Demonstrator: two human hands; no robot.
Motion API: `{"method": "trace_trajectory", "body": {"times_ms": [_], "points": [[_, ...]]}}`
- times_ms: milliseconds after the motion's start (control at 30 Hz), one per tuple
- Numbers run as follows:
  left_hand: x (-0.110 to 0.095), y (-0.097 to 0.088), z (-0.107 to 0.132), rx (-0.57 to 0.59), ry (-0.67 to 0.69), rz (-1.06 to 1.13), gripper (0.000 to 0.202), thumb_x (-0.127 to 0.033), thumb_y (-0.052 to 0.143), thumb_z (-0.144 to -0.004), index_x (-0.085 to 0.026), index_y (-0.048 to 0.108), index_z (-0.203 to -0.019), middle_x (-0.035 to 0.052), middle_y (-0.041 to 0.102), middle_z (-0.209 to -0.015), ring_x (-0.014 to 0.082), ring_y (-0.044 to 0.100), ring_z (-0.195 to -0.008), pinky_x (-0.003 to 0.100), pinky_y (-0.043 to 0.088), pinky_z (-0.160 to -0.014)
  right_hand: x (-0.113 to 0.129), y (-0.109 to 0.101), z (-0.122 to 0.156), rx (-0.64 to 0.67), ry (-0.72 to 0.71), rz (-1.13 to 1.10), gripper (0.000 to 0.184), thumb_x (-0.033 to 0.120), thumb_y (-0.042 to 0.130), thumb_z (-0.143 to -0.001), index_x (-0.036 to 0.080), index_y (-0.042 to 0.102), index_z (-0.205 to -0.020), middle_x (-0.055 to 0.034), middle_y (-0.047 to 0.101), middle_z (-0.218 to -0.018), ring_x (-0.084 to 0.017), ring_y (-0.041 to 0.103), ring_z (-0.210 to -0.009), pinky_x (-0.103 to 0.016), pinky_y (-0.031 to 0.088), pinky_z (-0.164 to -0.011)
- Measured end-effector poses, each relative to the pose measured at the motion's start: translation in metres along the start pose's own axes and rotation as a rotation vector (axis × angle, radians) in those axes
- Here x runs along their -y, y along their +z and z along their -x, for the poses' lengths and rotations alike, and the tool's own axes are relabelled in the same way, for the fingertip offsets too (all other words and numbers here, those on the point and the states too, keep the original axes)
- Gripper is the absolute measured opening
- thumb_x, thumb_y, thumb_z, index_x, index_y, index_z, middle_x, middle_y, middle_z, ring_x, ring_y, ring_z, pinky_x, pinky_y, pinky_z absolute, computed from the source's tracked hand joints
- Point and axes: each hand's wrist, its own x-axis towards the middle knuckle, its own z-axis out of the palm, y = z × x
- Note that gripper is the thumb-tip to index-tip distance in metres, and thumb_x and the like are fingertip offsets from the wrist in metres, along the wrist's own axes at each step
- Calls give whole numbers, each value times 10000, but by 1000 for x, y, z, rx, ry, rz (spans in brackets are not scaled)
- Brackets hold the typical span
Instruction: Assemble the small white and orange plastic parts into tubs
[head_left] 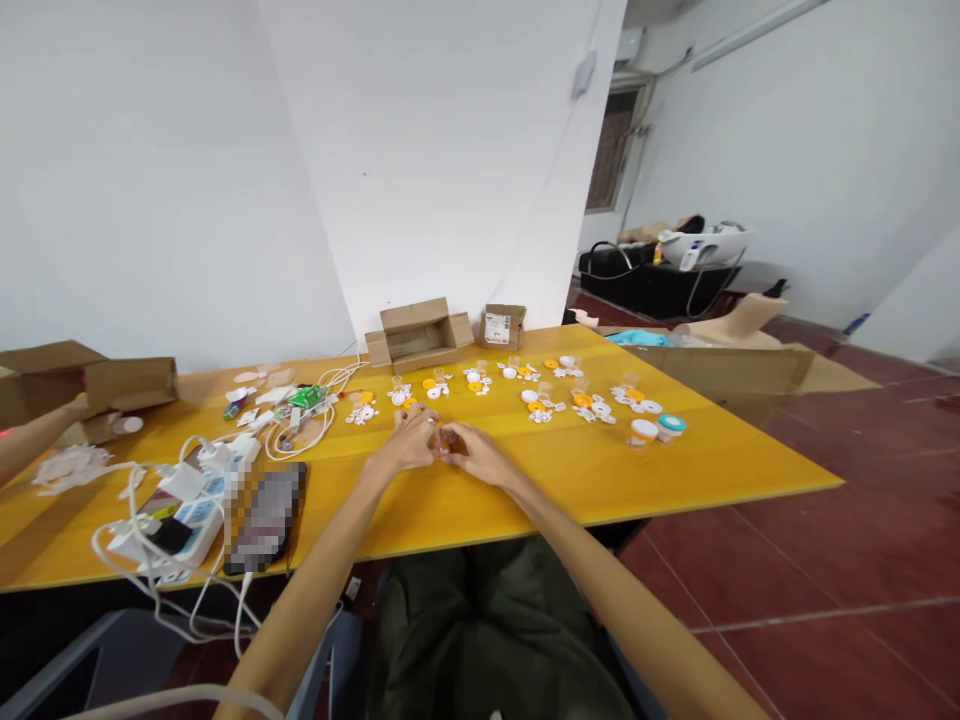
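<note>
Near the front middle of the table, my left hand [409, 442] and my right hand [480, 455] are close together. Their fingers are curled around what looks like a small clear container [444, 446], mostly hidden by the fingers. Beyond them lie several groups of parts: orange rings [583, 400], white lids [529, 396], small white discs [601, 410] and clear cups [439, 376]. Right of these stand two lidded jars, one with a white lid [643, 430] and one with a teal lid [671, 425].
An open cardboard box [420, 340] and a smaller carton [502, 327] stand at the wall. To the left are a power strip [214, 510] with white cables, a phone [268, 520], a green packet [306, 396] and another person's arm [37, 435] at a cardboard box [131, 385].
</note>
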Motion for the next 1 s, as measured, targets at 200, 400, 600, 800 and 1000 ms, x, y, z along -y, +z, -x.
{"method": "trace_trajectory", "body": {"times_ms": [200, 400, 600, 800, 1000], "points": [[-3, 2, 3, -24, -10, 13, 111, -109, 639, -722, -205, 662, -672, 88, 647, -1130, 321, 503, -1168, 494, 402, -951, -2, 1, 0, -5, -4, -14, 303, 87, 665, -724, 226, 661, -994, -21, 712, -988, -191, 646, -916, -333, 483, -873], [-3, 4, 5, -52, -16, 19, 105, -114, 648, -731, -212, 658, -694, 82, 636, -1161, 329, 469, -1219, 489, 385, -986, -7, 1, 0, -15, -4, -20, 319, 133, 698, -735, 234, 663, -1036, -21, 715, -1005, -199, 644, -932, -351, 481, -890], [1, 7, 8, -66, -9, 72, 107, -133, 630, -776, -220, 691, -761, 72, 616, -1203, 315, 457, -1231, 493, 365, -1013, -6, 0, 0, 11, 0, -43, 303, 146, 696, -752, 230, 664, -1041, -27, 720, -1011, -194, 648, -927, -345, 492, -883], [5, 9, 14, -95, -12, 132, 90, -174, 620, -818, -231, 689, -808, 58, 609, -1227, 309, 447, -1239, 510, 368, -1016, 1, -1, 0, 22, -36, -74, 209, 200, 700, -787, 226, 667, -992, -26, 725, -989, -184, 655, -899, -334, 507, -862], [7, 8, 21, -135, -19, 143, 160, -130, 585, -793, -240, 677, -866, 59, 608, -1252, 308, 442, -1257, 518, 382, -1012, -1, -1, -1, 11, -21, -36, 261, 228, 719, -783, 226, 662, -1038, -35, 724, -1011, -187, 655, -915, -338, 510, -863]]}}
